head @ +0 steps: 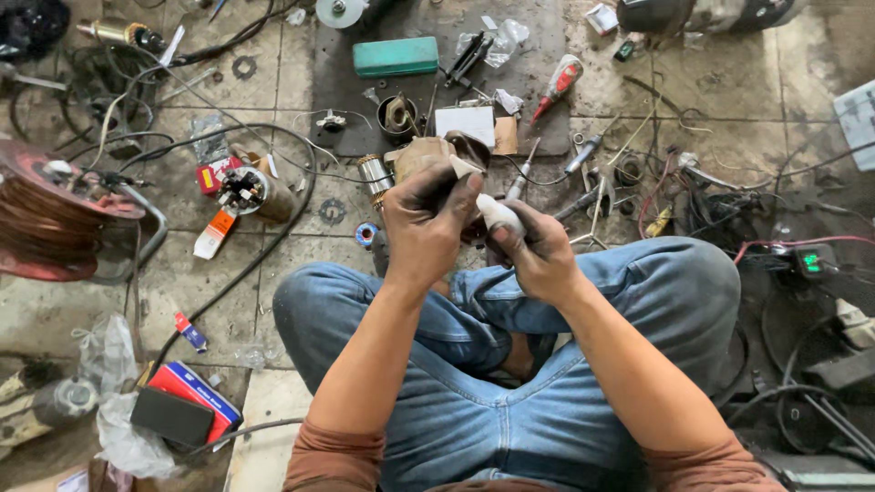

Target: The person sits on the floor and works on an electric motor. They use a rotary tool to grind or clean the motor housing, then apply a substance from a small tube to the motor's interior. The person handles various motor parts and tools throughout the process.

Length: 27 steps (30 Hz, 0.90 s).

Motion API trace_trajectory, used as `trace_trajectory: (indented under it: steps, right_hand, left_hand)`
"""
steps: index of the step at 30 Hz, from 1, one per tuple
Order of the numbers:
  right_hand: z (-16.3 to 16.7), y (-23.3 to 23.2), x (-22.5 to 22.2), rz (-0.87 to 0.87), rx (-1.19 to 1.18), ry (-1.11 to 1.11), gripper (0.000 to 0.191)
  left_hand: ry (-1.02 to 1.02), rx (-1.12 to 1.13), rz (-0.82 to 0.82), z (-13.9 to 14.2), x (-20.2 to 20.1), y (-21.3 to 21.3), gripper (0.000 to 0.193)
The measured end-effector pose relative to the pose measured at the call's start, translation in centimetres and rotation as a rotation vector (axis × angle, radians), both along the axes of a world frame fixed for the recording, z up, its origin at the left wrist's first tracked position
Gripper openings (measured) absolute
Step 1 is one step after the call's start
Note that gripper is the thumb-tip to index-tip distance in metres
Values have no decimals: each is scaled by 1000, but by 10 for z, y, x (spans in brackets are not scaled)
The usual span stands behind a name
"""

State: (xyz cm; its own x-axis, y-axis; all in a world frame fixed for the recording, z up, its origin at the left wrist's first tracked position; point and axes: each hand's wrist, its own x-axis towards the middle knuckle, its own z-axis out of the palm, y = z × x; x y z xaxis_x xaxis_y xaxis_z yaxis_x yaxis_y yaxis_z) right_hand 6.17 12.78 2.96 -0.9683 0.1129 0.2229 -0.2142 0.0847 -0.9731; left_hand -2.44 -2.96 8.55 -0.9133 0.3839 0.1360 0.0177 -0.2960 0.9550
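Both forearms are drawn together over the crossed legs — the left hand (427, 228) and right hand (538, 251) are curled shut, knuckles up.

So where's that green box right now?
In the head view the green box lies flat on the dark mat at the top centre of the floor, well beyond both hands, with a small dark cup just below it.

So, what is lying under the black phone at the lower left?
Under the black phone lies a red and blue box; its upper and right edges show. The phone covers the rest, and the floor beneath cannot be seen.
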Motion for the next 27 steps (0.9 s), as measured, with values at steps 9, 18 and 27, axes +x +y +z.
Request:
trace_trajectory:
  steps: [9, 18, 27]
  right_hand:
    - [-9, 24, 8, 64, -234, -78, 40]
    - [-22, 43, 42, -157, -234, -103, 27]
    - [-60, -1, 86, -367, -286, -303, 25]
  left_hand:
    - [81, -18, 196, -9, 4, -23, 17]
    - [-311, 217, 230, -70, -2, -32, 18]
    - [-732, 336, 384, -190, 12, -55, 17]
